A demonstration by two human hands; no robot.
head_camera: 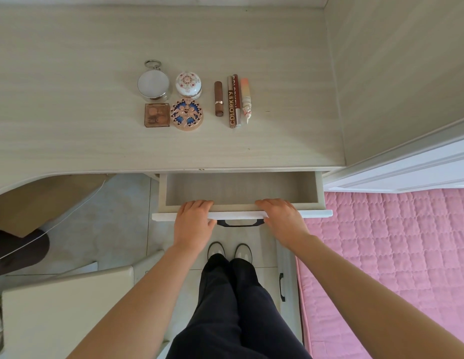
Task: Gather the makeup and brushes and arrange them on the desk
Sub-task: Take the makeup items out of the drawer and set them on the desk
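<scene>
The desk fills the upper picture, pale wood-grain, with a wall panel at its right end. To the right below lies a pink quilt. At lower left stands a pale stool.

Under the desk's front edge a drawer stands pulled out, its inside showing bare wood. A dark handle sits in the middle of its white front.

The left hand grips the drawer front left of the handle, fingers curled over the top edge into the drawer and thumb on the outer face. The right hand holds the front the same way, right of the handle.

The makeup lies on the desk, well behind the drawer, in two groups. On the left, four pieces sit in a square:
- a mirror with a ring at back left
- a white flowered jar just beside it
- a square palette at front left
- a blue patterned compact at front right

To their right four tubes lie parallel, pointing front to back:
- a brown lipstick, a little apart from the others
- a COLORKEY tube
- a red tube touching it
- a pink tube close beside that one
</scene>
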